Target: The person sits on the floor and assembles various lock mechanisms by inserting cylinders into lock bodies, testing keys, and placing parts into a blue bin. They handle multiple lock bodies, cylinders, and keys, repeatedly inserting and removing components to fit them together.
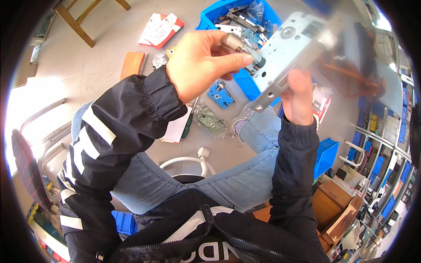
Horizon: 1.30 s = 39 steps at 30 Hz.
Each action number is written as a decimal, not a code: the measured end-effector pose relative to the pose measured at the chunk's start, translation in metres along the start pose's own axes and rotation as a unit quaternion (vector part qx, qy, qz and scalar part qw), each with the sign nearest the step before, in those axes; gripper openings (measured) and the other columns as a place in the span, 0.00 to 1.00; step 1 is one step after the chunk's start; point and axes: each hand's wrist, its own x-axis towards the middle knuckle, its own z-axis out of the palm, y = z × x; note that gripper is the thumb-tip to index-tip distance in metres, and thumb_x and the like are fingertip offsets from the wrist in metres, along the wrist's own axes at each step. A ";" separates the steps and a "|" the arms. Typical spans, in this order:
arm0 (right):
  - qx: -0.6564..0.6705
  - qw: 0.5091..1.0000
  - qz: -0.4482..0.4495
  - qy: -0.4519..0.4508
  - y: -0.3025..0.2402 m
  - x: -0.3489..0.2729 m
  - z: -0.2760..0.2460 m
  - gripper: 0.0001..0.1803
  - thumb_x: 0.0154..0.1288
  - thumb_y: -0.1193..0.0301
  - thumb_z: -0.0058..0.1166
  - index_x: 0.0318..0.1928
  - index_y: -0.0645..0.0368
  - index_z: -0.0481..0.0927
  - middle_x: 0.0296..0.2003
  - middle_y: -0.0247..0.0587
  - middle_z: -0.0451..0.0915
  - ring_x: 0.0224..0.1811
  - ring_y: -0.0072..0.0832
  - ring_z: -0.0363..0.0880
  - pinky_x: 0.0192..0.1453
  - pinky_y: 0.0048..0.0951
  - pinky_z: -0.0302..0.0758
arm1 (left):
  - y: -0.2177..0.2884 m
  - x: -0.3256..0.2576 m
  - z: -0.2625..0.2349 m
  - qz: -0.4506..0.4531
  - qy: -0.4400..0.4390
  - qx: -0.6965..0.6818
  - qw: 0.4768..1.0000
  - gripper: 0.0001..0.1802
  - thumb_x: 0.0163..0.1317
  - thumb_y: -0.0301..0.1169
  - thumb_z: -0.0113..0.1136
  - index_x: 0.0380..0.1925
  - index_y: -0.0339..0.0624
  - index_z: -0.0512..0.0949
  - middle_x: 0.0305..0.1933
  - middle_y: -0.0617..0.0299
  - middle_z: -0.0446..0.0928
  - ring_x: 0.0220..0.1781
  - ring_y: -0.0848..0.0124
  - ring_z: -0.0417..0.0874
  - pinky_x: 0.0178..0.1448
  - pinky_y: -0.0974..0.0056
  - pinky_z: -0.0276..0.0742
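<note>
A silver mortise lock case (280,48) with a long edge plate is held up in front of me, tilted, its far end smeared by motion. My right hand (300,94) grips it along its lower right edge, thumb up against the plate. My left hand (197,65) is closed at the case's left side, pinching a metal lock cylinder (233,41) with a rounded silver end. The cylinder's other end meets the face of the case; I cannot tell how deep it sits there.
Behind the lock stands a blue bin (210,19) full of metal lock parts. On the floor lie a blue lock case (221,94), a bagged metal part (211,119), red-and-white leaflets (160,30) and an orange-brown box (133,63). Shelving (377,149) with blue bins lines the right.
</note>
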 end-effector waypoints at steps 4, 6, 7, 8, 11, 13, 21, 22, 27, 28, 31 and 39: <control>0.036 0.998 -0.044 0.017 -0.004 -0.001 0.005 0.26 0.47 0.59 0.58 0.43 0.64 0.72 0.32 0.33 0.75 0.27 0.14 0.68 0.27 0.14 0.61 | 0.005 -0.001 -0.001 0.056 0.014 0.029 0.998 0.12 0.54 0.31 0.60 0.34 0.34 0.75 0.28 0.61 0.76 0.28 0.78 0.75 0.36 0.73 0.73; 0.059 0.998 -0.035 0.009 -0.005 -0.001 0.003 0.25 0.46 0.61 0.58 0.44 0.64 0.72 0.32 0.33 0.75 0.28 0.15 0.69 0.29 0.15 0.63 | 0.007 -0.002 -0.001 0.053 0.023 0.059 0.997 0.11 0.55 0.31 0.59 0.33 0.34 0.75 0.26 0.62 0.76 0.27 0.79 0.74 0.34 0.73 0.72; 0.057 0.997 -0.052 0.015 -0.003 -0.002 0.004 0.26 0.46 0.61 0.58 0.44 0.63 0.72 0.33 0.34 0.75 0.28 0.15 0.69 0.28 0.14 0.63 | 0.009 -0.001 -0.002 0.062 0.024 0.067 0.996 0.11 0.55 0.31 0.59 0.33 0.34 0.75 0.26 0.62 0.76 0.27 0.79 0.74 0.34 0.74 0.72; 0.055 0.996 -0.068 0.021 -0.001 -0.003 0.004 0.26 0.46 0.61 0.58 0.45 0.63 0.71 0.33 0.34 0.75 0.28 0.15 0.69 0.28 0.14 0.63 | 0.009 -0.001 -0.002 0.070 0.026 0.079 0.994 0.11 0.55 0.30 0.59 0.33 0.33 0.75 0.26 0.62 0.76 0.27 0.79 0.74 0.34 0.74 0.71; 0.097 0.994 -0.056 0.010 0.003 -0.004 0.002 0.28 0.46 0.61 0.58 0.47 0.63 0.70 0.34 0.35 0.75 0.30 0.17 0.72 0.30 0.16 0.68 | 0.010 -0.002 -0.001 0.073 0.027 0.061 0.995 0.10 0.55 0.30 0.58 0.32 0.33 0.75 0.25 0.62 0.76 0.26 0.79 0.74 0.33 0.74 0.71; 0.130 0.989 -0.047 0.051 0.007 -0.004 0.001 0.30 0.46 0.60 0.58 0.48 0.64 0.68 0.36 0.37 0.75 0.32 0.20 0.75 0.34 0.18 0.72 | 0.011 -0.003 -0.001 0.084 0.030 0.046 0.995 0.11 0.55 0.31 0.58 0.33 0.33 0.75 0.25 0.62 0.75 0.26 0.78 0.74 0.34 0.74 0.72; 0.164 0.981 -0.081 0.063 -0.011 0.004 -0.023 0.45 0.48 0.47 0.54 0.60 0.61 0.54 0.53 0.57 0.64 0.52 0.44 0.68 0.25 0.24 0.70 | 0.022 0.003 -0.044 -0.001 0.172 -0.126 0.977 0.08 0.60 0.30 0.50 0.27 0.37 0.73 0.23 0.61 0.74 0.24 0.74 0.76 0.35 0.70 0.77; 0.220 0.971 -0.068 0.060 -0.014 0.005 -0.023 0.47 0.47 0.45 0.54 0.60 0.61 0.54 0.53 0.59 0.63 0.51 0.44 0.70 0.19 0.21 0.68 | 0.022 0.004 -0.046 0.072 0.084 -0.069 0.991 0.11 0.58 0.35 0.55 0.34 0.38 0.74 0.28 0.63 0.74 0.31 0.76 0.75 0.41 0.66 0.78; 0.246 0.967 -0.063 0.033 -0.018 0.006 -0.016 0.50 0.43 0.44 0.57 0.60 0.61 0.54 0.53 0.61 0.63 0.48 0.45 0.71 0.13 0.18 0.64 | 0.015 0.004 -0.030 0.053 0.033 -0.158 0.985 0.13 0.60 0.36 0.51 0.38 0.37 0.72 0.34 0.61 0.75 0.35 0.73 0.78 0.46 0.61 0.77; 0.245 0.967 -0.062 0.022 -0.017 0.005 -0.015 0.50 0.42 0.44 0.57 0.61 0.61 0.54 0.53 0.62 0.63 0.48 0.45 0.71 0.12 0.18 0.65 | 0.014 0.004 -0.025 0.053 0.048 -0.184 0.980 0.14 0.61 0.37 0.49 0.39 0.37 0.71 0.36 0.60 0.75 0.35 0.72 0.78 0.48 0.61 0.76; 0.271 0.953 -0.101 -0.093 -0.011 0.006 -0.013 0.45 0.49 0.48 0.52 0.61 0.62 0.53 0.54 0.61 0.62 0.50 0.48 0.70 0.33 0.31 0.68 | 0.017 0.004 -0.020 0.044 0.004 -0.274 0.961 0.16 0.63 0.40 0.45 0.39 0.39 0.69 0.34 0.61 0.73 0.31 0.74 0.76 0.44 0.64 0.77; 0.545 0.788 0.004 -0.287 -0.009 0.011 -0.011 0.35 0.60 0.56 0.41 0.62 0.64 0.51 0.56 0.63 0.60 0.53 0.52 0.67 0.54 0.45 0.69 | 0.005 0.001 -0.013 -0.075 -0.080 -0.260 0.959 0.14 0.64 0.42 0.44 0.37 0.42 0.66 0.17 0.71 0.59 0.11 0.82 0.56 0.14 0.75 0.54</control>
